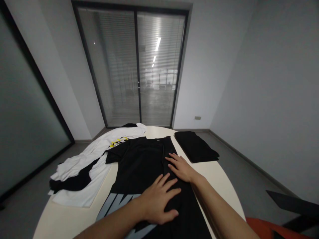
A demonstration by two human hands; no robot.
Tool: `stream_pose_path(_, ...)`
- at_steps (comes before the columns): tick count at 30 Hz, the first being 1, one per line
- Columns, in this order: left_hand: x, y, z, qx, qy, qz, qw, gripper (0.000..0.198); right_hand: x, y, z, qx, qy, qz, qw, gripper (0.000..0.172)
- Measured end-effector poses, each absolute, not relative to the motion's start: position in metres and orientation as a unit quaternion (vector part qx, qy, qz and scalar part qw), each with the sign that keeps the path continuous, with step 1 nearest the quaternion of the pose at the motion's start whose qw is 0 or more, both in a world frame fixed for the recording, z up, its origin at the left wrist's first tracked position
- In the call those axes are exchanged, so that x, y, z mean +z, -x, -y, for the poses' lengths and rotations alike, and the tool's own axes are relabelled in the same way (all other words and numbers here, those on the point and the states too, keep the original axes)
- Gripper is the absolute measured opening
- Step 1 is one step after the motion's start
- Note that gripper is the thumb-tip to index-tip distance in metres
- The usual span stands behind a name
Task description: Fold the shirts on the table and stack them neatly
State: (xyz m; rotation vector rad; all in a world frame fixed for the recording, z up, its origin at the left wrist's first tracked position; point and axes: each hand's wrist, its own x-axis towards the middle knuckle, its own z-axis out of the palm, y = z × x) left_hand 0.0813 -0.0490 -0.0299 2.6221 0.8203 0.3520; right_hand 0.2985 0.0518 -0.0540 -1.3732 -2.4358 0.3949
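A black T-shirt (142, 162) with large grey-blue print near its lower part lies spread on the table, its collar end away from me. The right side of the shirt appears folded inward. My left hand (159, 199) rests flat on the shirt's lower middle, fingers spread. Farther up and to the right, my right hand (181, 167) lies on the shirt's right side, its fingers also apart. Neither hand grips the cloth.
White and black garments (99, 149) lie in a loose pile along the table's left side. A folded black garment (195, 146) sits at the right edge of the white table (219, 186). A red and black chair (264, 229) stands at the lower right.
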Motion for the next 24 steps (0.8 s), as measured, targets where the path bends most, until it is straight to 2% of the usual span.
stream_pose_path(10,-0.036,-0.081,0.049,0.128,-0.928,-0.285,0.202,0.073,-0.051,-0.290,-0.065,0.105,0.477,0.845,0.219,0.036)
stream_pose_path(16,-0.042,-0.081,0.048,0.136,-0.925,-0.291,0.202,0.076,-0.052,-0.266,-0.108,0.044,0.577,0.801,0.152,0.049)
stream_pose_path(24,-0.034,-0.075,0.047,0.139,-0.925,-0.280,0.217,0.073,-0.058,-0.239,-0.183,0.098,0.652,0.747,0.086,0.071)
